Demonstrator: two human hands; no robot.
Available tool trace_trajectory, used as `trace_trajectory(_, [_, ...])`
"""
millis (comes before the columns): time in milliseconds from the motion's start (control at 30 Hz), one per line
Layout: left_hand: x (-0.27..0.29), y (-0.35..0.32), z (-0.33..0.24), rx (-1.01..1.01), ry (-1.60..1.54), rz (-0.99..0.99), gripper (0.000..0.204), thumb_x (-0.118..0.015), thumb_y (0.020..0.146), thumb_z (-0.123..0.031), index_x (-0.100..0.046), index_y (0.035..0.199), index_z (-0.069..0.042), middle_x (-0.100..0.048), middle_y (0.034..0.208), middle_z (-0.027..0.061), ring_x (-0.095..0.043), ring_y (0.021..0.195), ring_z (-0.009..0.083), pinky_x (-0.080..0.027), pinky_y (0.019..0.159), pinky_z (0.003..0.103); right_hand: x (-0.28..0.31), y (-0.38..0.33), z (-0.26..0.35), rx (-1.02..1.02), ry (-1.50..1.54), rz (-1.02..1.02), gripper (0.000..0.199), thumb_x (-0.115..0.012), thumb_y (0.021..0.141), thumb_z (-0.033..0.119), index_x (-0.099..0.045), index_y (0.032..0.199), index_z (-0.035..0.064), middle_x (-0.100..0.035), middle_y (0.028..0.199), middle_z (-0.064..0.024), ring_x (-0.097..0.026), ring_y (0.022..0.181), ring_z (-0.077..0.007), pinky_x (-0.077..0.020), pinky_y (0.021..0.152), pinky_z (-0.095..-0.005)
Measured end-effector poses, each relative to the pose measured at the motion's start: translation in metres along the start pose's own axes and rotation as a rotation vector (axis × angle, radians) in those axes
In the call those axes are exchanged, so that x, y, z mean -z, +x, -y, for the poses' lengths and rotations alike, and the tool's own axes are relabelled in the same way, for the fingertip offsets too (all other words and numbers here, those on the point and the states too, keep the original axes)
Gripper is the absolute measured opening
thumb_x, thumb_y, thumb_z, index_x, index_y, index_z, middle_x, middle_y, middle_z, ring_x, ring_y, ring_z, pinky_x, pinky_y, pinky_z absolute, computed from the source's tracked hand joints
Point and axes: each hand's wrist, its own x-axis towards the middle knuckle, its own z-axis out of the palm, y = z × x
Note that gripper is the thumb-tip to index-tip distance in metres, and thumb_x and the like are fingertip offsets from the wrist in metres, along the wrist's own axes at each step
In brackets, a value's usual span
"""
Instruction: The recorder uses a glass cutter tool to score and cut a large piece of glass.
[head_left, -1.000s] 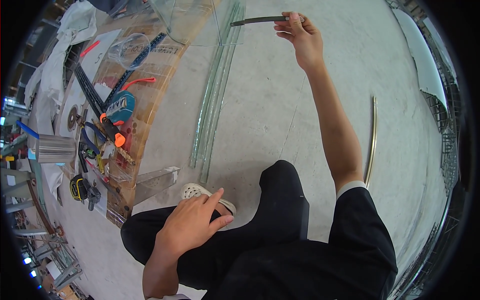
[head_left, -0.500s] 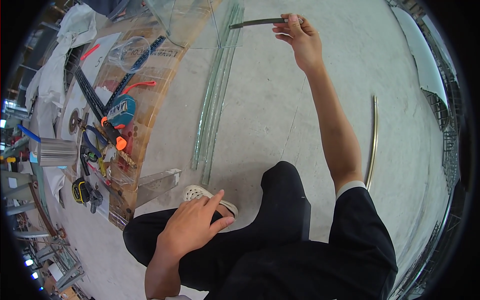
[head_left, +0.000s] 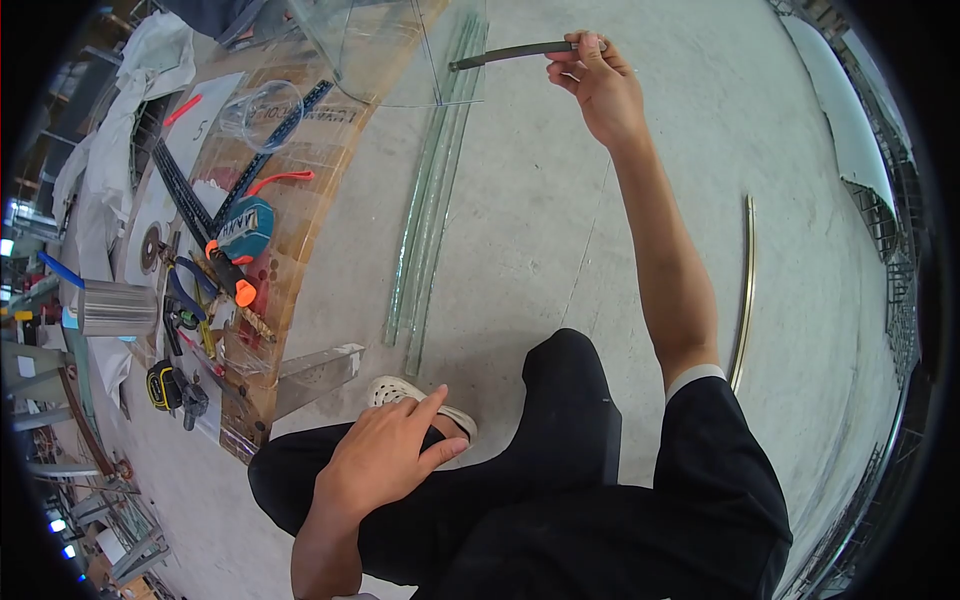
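Observation:
My right hand [head_left: 605,90] reaches far out and pinches one end of a slim dark grey strip [head_left: 520,53] between thumb and fingers. What the strip is made of I cannot tell. Its far tip points left, overlapping in view the edge of a clear glass panel assembly [head_left: 385,50] with thin dark seams; whether it touches is unclear. My left hand [head_left: 385,445] lies on my bent left leg, empty, its fingers stretched out.
Long greenish glass strips [head_left: 425,230] lie on the concrete floor. At left, a worktable [head_left: 325,160] carries a tape measure [head_left: 165,385], blue-handled pliers [head_left: 190,285], a teal tool [head_left: 245,228], a clear round container [head_left: 272,115] and a metal can [head_left: 115,307]. A brass-coloured strip [head_left: 746,300] lies right.
The strip's far tip has dipped slightly and shifted a little left with my right hand. My left hand stays on my leg.

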Motion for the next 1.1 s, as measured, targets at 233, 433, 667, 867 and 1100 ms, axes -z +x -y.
trace_trajectory(233, [0.0, -0.002, 0.001, 0.0, 0.003, -0.01, 0.069, -0.054, 0.096, -0.052, -0.042, 0.146, -0.006, -0.06, 0.127, 0.0222, -0.055, 0.119, 0.0395, -0.042, 0.102, 0.045, -0.011, 0.001, 0.002, 0.037, -0.031, -0.099, 0.028, -0.051, 0.105, 0.031, -0.06, 0.109, 0.0047, -0.069, 0.098, -0.0121, -0.065, 0.085, -0.0205, -0.0521, 0.085, -0.0358])
trace_trajectory(433, [0.001, -0.003, 0.001, -0.006, 0.007, -0.016, 0.07, -0.053, 0.096, -0.053, -0.042, 0.146, -0.006, -0.059, 0.127, 0.0223, -0.055, 0.119, 0.0397, -0.042, 0.103, 0.045, 0.003, 0.005, 0.002, 0.01, -0.014, 0.01, 0.028, -0.051, 0.105, 0.031, -0.059, 0.109, 0.0044, -0.069, 0.097, -0.0126, -0.065, 0.084, -0.0206, -0.0521, 0.084, -0.0357])
trace_trajectory(667, [0.002, -0.004, 0.0, 0.006, 0.008, -0.01, 0.07, -0.053, 0.096, -0.054, -0.042, 0.146, -0.006, -0.059, 0.127, 0.0229, -0.055, 0.119, 0.0399, -0.042, 0.103, 0.045, -0.007, 0.006, -0.001, 0.034, 0.023, -0.133, 0.027, -0.051, 0.104, 0.031, -0.059, 0.109, 0.0053, -0.07, 0.096, -0.0122, -0.065, 0.083, -0.0212, -0.0519, 0.083, -0.0356])
trace_trajectory(867, [0.002, -0.004, 0.001, -0.009, 0.002, -0.023, 0.07, -0.052, 0.096, -0.054, -0.042, 0.146, -0.006, -0.059, 0.126, 0.0232, -0.055, 0.118, 0.0402, -0.042, 0.102, 0.045, -0.006, 0.003, 0.003, 0.014, 0.053, -0.022, 0.027, -0.051, 0.104, 0.031, -0.059, 0.11, 0.0054, -0.07, 0.096, -0.0114, -0.066, 0.082, -0.0206, -0.0526, 0.083, -0.0353])
trace_trajectory(1100, [0.001, -0.004, 0.001, -0.019, 0.006, -0.035, 0.069, -0.052, 0.096, -0.054, -0.042, 0.146, -0.006, -0.06, 0.124, 0.0236, -0.056, 0.116, 0.0409, -0.043, 0.101, 0.046, -0.012, 0.006, 0.006, 0.03, 0.054, -0.091, 0.028, -0.05, 0.104, 0.032, -0.058, 0.111, 0.0055, -0.07, 0.097, -0.0115, -0.066, 0.08, -0.0194, -0.0533, 0.081, -0.0339])
